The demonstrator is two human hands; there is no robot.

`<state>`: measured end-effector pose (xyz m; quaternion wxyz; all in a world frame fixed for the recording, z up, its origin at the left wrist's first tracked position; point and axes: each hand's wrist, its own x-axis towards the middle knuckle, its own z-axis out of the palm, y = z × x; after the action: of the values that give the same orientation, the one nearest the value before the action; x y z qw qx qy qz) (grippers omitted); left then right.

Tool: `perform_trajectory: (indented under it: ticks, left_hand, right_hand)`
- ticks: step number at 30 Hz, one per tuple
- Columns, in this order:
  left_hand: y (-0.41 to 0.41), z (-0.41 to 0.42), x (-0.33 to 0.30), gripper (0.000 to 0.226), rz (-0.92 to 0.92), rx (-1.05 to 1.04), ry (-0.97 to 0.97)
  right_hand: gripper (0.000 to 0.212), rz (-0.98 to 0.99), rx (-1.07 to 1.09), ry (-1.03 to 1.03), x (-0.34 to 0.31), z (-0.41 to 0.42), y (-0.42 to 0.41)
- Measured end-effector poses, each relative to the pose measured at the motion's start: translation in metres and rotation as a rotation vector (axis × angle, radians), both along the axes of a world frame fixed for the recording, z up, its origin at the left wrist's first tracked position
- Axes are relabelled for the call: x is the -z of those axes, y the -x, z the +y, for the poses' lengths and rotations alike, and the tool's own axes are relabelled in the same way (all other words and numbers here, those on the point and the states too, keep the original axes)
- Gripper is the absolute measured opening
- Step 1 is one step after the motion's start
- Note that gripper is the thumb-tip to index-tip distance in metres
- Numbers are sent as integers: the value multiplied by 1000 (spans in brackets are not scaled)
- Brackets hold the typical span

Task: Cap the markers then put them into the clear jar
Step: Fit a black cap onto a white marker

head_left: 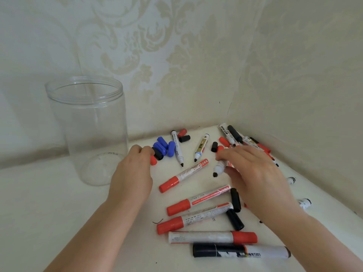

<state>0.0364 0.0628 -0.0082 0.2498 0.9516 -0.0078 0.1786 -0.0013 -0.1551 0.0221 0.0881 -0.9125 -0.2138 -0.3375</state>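
Right hand [253,173] pinched an uncapped black-tipped marker [219,168], hiding the markers beneath it, while the left hand [133,169] closed its fingertips on a red cap [153,160], half hidden. Beyond lay three blue caps [164,147], four capped red markers [182,176], and the clear jar [88,122] standing upright at the left.

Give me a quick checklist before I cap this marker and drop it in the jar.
1. Jar upright, mouth open, nothing seen inside: ok.
2. Right hand grips an uncapped marker, black tip bare: ok.
3. Left hand on a cap: it is at the red cap beside the blue caps; whether it has a grip, cannot tell.
4. Cap colour matches the tip: red cap, black tip: not ok; a black cap lies right next to it.
5. Other markers capped: two near the wall show bare tips: not ok.
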Motion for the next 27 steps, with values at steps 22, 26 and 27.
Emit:
perform_trajectory:
  ticks: [22,26,27]
  left_hand:
    - [22,-27,-19,25,-59,346,468]
    - [24,-28,-20,28,-37,390,424]
    - [24,-29,-20,28,-28,401,418]
  right_hand:
    - [28,25,-4,-170,25,-17,8]
    - [29,28,0,-136,25,-15,9]
    - [29,27,6,-126,25,-14,9]
